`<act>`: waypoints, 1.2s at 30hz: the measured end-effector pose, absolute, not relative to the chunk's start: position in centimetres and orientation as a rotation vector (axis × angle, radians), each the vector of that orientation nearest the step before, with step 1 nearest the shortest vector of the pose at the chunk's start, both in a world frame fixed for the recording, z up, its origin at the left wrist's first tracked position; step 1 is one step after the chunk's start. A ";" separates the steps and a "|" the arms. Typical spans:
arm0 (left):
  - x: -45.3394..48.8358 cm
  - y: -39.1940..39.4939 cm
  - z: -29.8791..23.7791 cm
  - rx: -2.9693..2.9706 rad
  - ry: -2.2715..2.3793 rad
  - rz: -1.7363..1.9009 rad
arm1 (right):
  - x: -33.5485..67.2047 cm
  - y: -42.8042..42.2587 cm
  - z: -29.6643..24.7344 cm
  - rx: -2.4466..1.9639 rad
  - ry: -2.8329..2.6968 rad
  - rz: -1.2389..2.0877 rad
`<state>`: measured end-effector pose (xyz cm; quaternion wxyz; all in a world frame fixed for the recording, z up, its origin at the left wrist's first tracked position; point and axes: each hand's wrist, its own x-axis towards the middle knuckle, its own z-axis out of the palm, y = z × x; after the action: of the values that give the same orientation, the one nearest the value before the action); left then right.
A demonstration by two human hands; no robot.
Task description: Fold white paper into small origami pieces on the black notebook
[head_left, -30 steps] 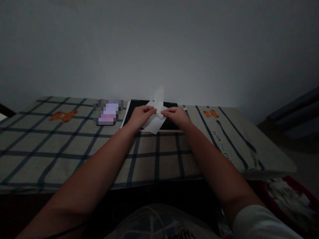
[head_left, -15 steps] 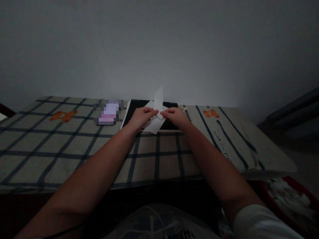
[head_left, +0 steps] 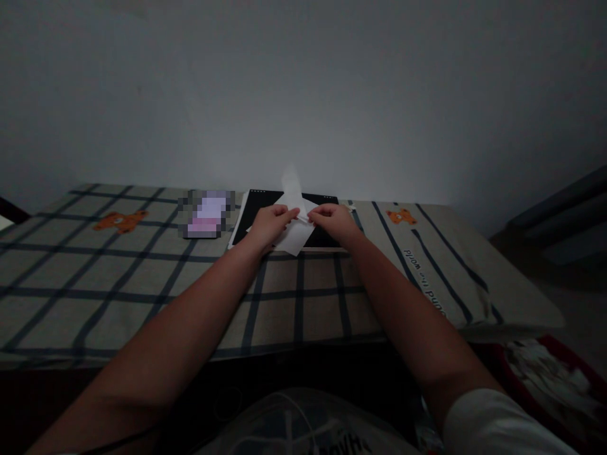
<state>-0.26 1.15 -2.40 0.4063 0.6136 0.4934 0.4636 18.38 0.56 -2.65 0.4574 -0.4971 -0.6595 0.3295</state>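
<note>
A white sheet of paper lies partly folded on a black board with a white rim at the far side of the table. One flap of the paper stands up, tilted left. My left hand and my right hand meet over the paper, each pinching it where the flap rises. Both hands have their fingers closed on the paper.
The table wears a beige cloth with dark blue checks and orange bear prints. A blurred pink-white object lies left of the board. A plain wall stands behind. A red container with white scraps sits low at the right.
The upright flap of the paper has leaned over to the left. Both hands stay in nearly the same place, still pinching the paper.
</note>
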 end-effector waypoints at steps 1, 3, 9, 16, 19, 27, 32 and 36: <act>-0.2 1.3 -2.5 1.587 1.268 1.210 | 18.4 0.6 -2.6 -1.247 -1.638 0.766; -0.1 1.5 -2.9 1.645 1.314 1.309 | 18.5 0.5 -2.5 -1.285 -1.671 0.691; 0.1 1.3 -3.1 1.786 1.369 1.190 | 18.3 0.2 -2.4 -1.312 -1.756 0.683; -0.6 1.2 -2.1 1.918 1.490 1.136 | 18.1 0.1 -2.5 -1.384 -1.862 0.670; -0.5 1.0 -2.0 1.886 1.464 1.074 | 17.9 0.0 -2.7 -1.417 -1.891 0.647; -0.2 0.7 -2.1 1.746 1.364 1.060 | 17.4 0.0 -3.4 -1.427 -1.908 0.617; -0.1 0.7 -2.2 1.676 1.324 1.033 | 17.4 0.0 -3.3 -1.451 -1.923 0.532; 0.0 0.7 -2.2 1.696 1.354 0.996 | 17.5 0.2 -3.5 -1.457 -1.927 0.512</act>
<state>0.02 0.65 -2.25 0.3681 0.6604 0.5272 0.3879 17.50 0.16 -3.48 0.3301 -0.5569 -0.7366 0.1956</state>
